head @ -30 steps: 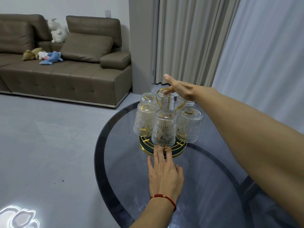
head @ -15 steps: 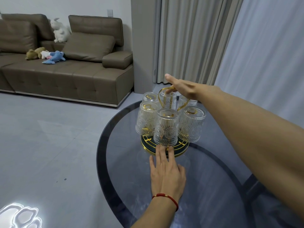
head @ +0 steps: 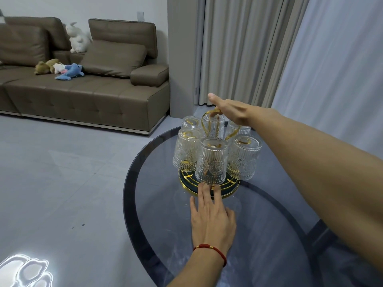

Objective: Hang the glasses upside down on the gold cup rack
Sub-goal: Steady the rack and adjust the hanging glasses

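The gold cup rack [head: 228, 193] stands on a round dark glass table [head: 141, 214], with a round dark base and a gold loop handle [head: 204, 123] on top. Several ribbed clear glasses hang upside down around it; the nearest glass [head: 211, 162] faces me, with others to its left [head: 186, 152] and right [head: 244, 158]. My right hand [head: 230, 110] reaches over the rack, fingers curled on the handle and thumb out. My left hand [head: 211, 220] lies flat on the table, fingertips touching the base rim under the front glass.
A brown sofa [head: 83, 94] with plush toys [head: 69, 72] stands at the back left across a grey tiled floor [head: 62, 172]. Curtains [head: 238, 48] hang behind the table. The table's curved edge runs close to the left of the rack.
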Motion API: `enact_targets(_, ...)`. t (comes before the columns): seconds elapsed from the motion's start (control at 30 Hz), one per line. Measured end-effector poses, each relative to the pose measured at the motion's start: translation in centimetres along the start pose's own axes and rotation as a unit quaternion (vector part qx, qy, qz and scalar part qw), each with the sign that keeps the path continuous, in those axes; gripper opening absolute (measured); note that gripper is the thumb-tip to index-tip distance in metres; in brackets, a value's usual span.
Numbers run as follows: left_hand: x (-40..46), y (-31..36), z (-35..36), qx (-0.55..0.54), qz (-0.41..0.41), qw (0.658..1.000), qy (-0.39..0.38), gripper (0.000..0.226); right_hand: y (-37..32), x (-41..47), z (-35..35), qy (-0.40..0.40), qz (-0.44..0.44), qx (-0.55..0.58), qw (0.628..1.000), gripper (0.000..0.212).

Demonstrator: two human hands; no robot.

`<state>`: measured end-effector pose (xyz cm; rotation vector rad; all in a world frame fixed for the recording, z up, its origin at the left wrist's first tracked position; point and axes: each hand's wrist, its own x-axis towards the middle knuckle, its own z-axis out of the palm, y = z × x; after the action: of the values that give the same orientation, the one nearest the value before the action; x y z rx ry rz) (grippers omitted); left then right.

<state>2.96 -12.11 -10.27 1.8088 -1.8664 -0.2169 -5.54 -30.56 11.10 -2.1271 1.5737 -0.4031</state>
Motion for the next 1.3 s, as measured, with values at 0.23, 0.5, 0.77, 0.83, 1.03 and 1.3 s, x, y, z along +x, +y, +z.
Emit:
enact_targets(0.23, 0.0, 0.1, 0.2, -0.005, 0.000, 1.000, 0.006, 0.063, -2.3, -0.3, 0.6, 0.063, -0.110, -0.016, 0.992, 0.086)
enact_targets(0.5, 0.0, 0.1, 0.1, -0.012, 0.000, 1.000, 0.016, 0.062, -3.5, 0.6, 1.7, 0.022, -0.103, -0.048, 0.993, 0.093)
enact_targets(0.77, 0.0, 0.1, 0.2, -0.008, 0.005, 1.000, 0.017, 0.063, -2.2, 0.8, 2.2, 0.047, -0.099, -0.020, 0.994, 0.090)
enact_targets(0.83, 0.1, 0.1, 0.2, -0.005, 0.004, 1.000, 0.017, 0.063, -2.2, 0.8, 2.1, 0.045, -0.102, -0.016, 0.994, 0.088)
enact_targets(1.03, 0.1, 0.2, 0.2, -0.006, 0.002, 1.000, 0.018, 0.063, -2.4, 0.2, 2.2, 0.046, -0.108, -0.008, 0.993, 0.083)
enact_targets(1.3, 0.1, 0.2, 0.2, -0.009, 0.002, 1.000, 0.018, 0.064, -2.5, 0.1, 2.0, 0.034, -0.096, 0.000, 0.995, 0.082)
